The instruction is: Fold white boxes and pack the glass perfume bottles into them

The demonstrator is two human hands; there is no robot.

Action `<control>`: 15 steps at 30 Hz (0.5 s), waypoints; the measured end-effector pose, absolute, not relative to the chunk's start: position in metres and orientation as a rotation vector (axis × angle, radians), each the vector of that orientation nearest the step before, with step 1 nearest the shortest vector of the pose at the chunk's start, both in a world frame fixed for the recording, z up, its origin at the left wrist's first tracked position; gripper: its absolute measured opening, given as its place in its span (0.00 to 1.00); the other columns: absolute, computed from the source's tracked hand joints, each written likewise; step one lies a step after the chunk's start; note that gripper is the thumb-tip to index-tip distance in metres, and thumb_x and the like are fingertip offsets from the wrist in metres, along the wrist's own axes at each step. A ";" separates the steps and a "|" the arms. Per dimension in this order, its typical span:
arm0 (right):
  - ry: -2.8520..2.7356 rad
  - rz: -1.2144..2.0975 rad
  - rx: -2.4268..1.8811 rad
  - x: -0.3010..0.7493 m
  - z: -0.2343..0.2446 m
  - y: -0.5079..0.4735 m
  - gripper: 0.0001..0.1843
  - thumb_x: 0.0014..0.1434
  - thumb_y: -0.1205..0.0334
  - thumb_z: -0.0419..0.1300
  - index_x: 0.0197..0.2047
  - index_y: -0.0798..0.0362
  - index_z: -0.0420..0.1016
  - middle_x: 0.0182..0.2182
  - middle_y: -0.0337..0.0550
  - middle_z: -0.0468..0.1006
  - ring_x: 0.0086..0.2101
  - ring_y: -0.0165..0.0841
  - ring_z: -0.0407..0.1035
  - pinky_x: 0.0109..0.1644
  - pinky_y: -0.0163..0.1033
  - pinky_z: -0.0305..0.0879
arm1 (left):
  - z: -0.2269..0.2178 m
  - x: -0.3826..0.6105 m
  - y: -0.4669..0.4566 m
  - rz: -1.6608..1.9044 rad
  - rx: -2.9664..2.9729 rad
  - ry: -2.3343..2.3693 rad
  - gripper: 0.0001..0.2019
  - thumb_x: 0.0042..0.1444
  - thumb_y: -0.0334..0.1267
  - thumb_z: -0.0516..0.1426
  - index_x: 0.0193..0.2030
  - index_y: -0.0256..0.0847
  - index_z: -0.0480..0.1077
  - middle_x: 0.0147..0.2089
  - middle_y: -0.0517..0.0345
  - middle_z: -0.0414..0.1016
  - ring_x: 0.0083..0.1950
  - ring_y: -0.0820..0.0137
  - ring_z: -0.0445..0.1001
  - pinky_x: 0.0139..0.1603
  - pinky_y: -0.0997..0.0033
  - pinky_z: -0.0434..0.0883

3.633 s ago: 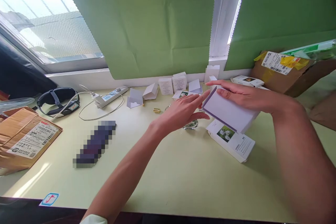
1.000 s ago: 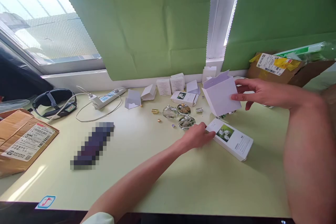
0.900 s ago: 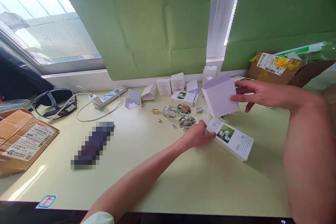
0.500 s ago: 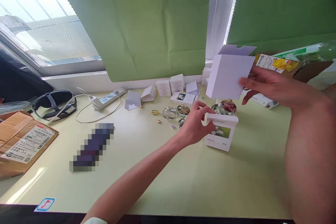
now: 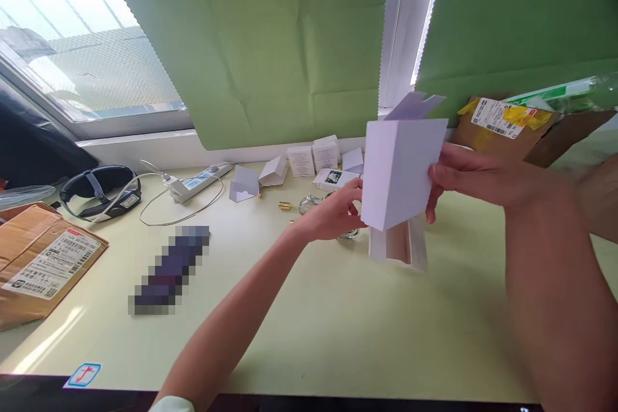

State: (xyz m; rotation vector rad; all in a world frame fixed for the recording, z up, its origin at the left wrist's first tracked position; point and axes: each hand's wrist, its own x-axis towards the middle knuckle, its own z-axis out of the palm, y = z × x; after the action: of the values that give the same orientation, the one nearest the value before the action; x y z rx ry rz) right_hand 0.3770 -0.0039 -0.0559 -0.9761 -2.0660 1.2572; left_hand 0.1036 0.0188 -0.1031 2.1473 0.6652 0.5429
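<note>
My right hand (image 5: 463,177) grips a plain white folded carton (image 5: 398,170) by its right side and holds it upright above the desk, its top flap raised. My left hand (image 5: 335,212) holds a second, open white box (image 5: 398,248) just below and behind the carton; the carton hides most of that box and my left fingertips. A round glass bottle (image 5: 348,233) peeks out under my left hand.
Several small white boxes (image 5: 313,156) and a printed box (image 5: 333,178) stand near the window ledge. A power strip (image 5: 197,180) with cable, a black headband device (image 5: 99,187), cardboard parcels at left (image 5: 38,257) and right (image 5: 512,125), and a dark pixelated object (image 5: 168,267) lie on the pale green desk (image 5: 309,328).
My left hand picked the printed box off the desk and raised it, tipped open end toward me. My right hand swung the white carton left and down in front of it.
</note>
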 end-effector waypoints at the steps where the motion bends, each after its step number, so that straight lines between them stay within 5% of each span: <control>1: -2.120 1.271 -0.967 0.372 -0.054 -0.004 0.21 0.65 0.45 0.58 0.61 0.32 0.68 0.39 0.35 0.78 0.34 0.35 0.76 0.41 0.44 0.76 | -0.103 0.101 0.021 0.507 2.139 0.642 0.11 0.55 0.29 0.55 0.45 0.41 0.73 0.50 0.54 0.71 0.48 0.68 0.70 0.44 0.70 0.71; 5: -2.202 1.331 -0.992 0.363 -0.054 -0.003 0.23 0.64 0.51 0.60 0.62 0.30 0.66 0.45 0.33 0.78 0.40 0.34 0.76 0.45 0.41 0.75 | -0.103 0.093 0.026 0.423 2.159 0.607 0.09 0.57 0.33 0.55 0.44 0.38 0.71 0.40 0.56 0.74 0.42 0.69 0.70 0.39 0.70 0.70; 9: -2.253 1.312 -1.042 0.364 -0.057 0.000 0.22 0.65 0.56 0.59 0.60 0.30 0.66 0.49 0.33 0.77 0.45 0.36 0.75 0.48 0.42 0.72 | -0.099 0.092 0.029 0.414 2.180 0.594 0.13 0.57 0.35 0.55 0.48 0.39 0.72 0.44 0.54 0.76 0.43 0.68 0.71 0.40 0.71 0.69; 15: -2.338 1.301 -0.755 0.342 -0.054 -0.004 0.14 0.66 0.57 0.57 0.53 0.31 0.71 0.43 0.32 0.76 0.42 0.32 0.71 0.44 0.38 0.71 | -0.091 0.089 0.024 0.315 2.122 0.806 0.15 0.49 0.36 0.60 0.45 0.43 0.74 0.42 0.58 0.76 0.44 0.63 0.72 0.40 0.69 0.70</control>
State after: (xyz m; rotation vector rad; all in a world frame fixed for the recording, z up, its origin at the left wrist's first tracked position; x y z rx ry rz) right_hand 0.3419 -0.0036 -0.0540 -0.7551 -2.3381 1.3009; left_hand 0.0885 0.0239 -0.0914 2.1224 0.8061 0.3155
